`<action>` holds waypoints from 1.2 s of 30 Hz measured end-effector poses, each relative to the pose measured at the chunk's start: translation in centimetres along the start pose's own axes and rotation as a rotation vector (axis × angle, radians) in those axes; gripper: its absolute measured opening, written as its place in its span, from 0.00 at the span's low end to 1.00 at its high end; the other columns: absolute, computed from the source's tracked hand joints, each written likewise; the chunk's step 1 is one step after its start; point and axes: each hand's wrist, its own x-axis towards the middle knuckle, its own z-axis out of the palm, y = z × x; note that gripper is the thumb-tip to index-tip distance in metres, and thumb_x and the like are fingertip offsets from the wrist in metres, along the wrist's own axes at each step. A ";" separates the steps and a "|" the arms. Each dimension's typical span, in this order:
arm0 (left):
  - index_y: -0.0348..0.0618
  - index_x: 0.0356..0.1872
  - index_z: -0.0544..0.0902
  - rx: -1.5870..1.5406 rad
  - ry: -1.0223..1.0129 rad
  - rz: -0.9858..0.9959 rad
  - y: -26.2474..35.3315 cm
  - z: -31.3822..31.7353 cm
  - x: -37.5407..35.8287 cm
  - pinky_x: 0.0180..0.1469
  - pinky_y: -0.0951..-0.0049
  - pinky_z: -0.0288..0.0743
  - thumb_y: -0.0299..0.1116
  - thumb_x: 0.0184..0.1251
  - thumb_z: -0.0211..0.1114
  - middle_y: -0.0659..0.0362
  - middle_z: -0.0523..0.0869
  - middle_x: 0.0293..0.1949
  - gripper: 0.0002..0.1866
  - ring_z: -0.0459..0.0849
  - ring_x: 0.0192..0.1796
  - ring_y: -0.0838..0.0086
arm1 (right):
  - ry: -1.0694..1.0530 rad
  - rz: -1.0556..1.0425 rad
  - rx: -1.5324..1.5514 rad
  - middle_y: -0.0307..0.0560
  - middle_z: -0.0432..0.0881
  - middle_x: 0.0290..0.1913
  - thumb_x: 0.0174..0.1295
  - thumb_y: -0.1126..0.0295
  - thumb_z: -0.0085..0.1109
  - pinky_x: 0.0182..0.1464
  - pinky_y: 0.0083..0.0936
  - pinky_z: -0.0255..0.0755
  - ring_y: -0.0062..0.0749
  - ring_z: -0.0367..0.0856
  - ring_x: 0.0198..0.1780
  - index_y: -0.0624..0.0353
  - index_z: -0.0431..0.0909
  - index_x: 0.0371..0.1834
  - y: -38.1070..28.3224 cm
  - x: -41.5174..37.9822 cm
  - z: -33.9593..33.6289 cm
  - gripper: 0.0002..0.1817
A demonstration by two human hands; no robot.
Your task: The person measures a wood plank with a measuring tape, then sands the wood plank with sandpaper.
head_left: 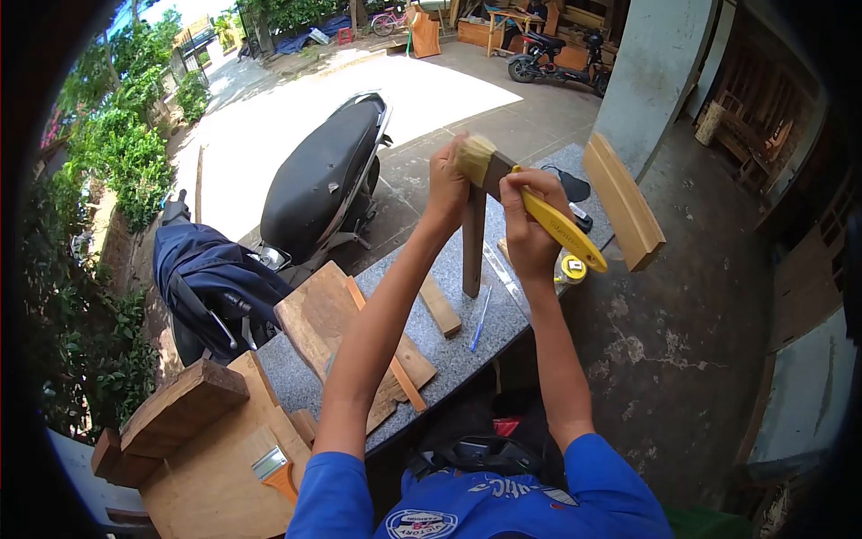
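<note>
My right hand (536,225) is closed around the yellow handle of a paintbrush (564,232), raised above the stone-topped table. The brush's pale bristles are against the fingers of my left hand (446,187) and look slightly blurred. My left hand is closed near the upper end of a dark wooden strip (472,247), which points down toward the tabletop. The brush and fingers hide the strip's top. On the speckled grey table (453,355) below are a short wooden block (439,307), a blue pen (481,319), a metal ruler (505,274) and a yellow tape measure (572,268).
A wooden board (624,202) sits at the table's right end. At left lie a rough plank (319,310), a thin orange-brown strip (388,346), a curved wooden block (184,409) and an orange-handled brush (276,472). A parked motorbike (323,166) stands just beyond the table.
</note>
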 end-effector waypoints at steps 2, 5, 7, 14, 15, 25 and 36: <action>0.44 0.28 0.73 0.028 0.002 -0.079 -0.4 -0.9 0.4 0.25 0.81 0.67 0.48 0.65 0.48 0.64 0.74 0.22 0.18 0.72 0.23 0.82 | 0.069 0.254 0.031 0.42 0.74 0.30 0.52 0.79 0.57 0.36 0.21 0.68 0.25 0.74 0.31 0.62 0.72 0.30 2.5 -4.0 -0.6 0.04; 0.45 0.29 0.72 -0.013 0.023 -0.111 0.3 -1.7 0.3 0.26 0.80 0.68 0.52 0.61 0.49 0.63 0.74 0.22 0.19 0.72 0.23 0.79 | 0.099 0.656 -0.096 0.42 0.74 0.29 0.49 0.77 0.57 0.36 0.22 0.70 0.23 0.73 0.31 0.63 0.72 0.27 6.8 -10.9 -1.9 0.04; 0.47 0.27 0.70 -0.032 0.060 -0.120 0.9 -1.9 0.0 0.24 0.79 0.64 0.55 0.59 0.47 0.63 0.71 0.19 0.21 0.69 0.21 0.79 | 0.051 0.749 -0.127 0.41 0.75 0.28 0.48 0.76 0.58 0.36 0.21 0.70 0.22 0.74 0.30 0.63 0.73 0.27 8.1 -13.4 -2.8 0.05; 0.51 0.31 0.61 0.049 -0.166 -0.149 1.4 -1.8 -0.5 0.25 0.79 0.60 0.54 0.57 0.49 0.62 0.68 0.20 0.18 0.65 0.21 0.80 | 0.015 0.574 0.176 0.37 0.75 0.28 0.53 0.76 0.58 0.29 0.11 0.66 0.13 0.72 0.28 0.62 0.74 0.30 -0.4 -2.0 -0.8 0.04; 0.49 0.31 0.64 0.057 -0.189 -0.106 0.8 -1.6 -0.3 0.28 0.79 0.62 0.50 0.58 0.49 0.62 0.69 0.22 0.16 0.67 0.24 0.81 | 0.004 0.497 0.133 0.37 0.75 0.28 0.54 0.76 0.58 0.28 0.11 0.66 0.13 0.72 0.27 0.62 0.74 0.31 -2.0 -0.4 -0.9 0.04; 0.43 0.32 0.71 0.143 -0.119 -0.130 -0.6 -0.6 0.6 0.32 0.80 0.66 0.49 0.59 0.48 0.63 0.73 0.24 0.18 0.72 0.27 0.80 | 0.305 0.623 0.203 0.36 0.72 0.26 0.53 0.76 0.59 0.30 0.11 0.65 0.13 0.69 0.26 0.61 0.72 0.32 3.7 -8.7 -1.6 0.06; 0.43 0.34 0.72 0.139 -0.128 -0.118 -0.8 -1.5 0.8 0.33 0.79 0.69 0.50 0.60 0.47 0.61 0.74 0.27 0.19 0.73 0.28 0.79 | 0.286 0.404 0.248 0.39 0.74 0.28 0.55 0.74 0.59 0.30 0.11 0.67 0.15 0.72 0.27 0.64 0.71 0.33 -1.0 0.4 0.1 0.07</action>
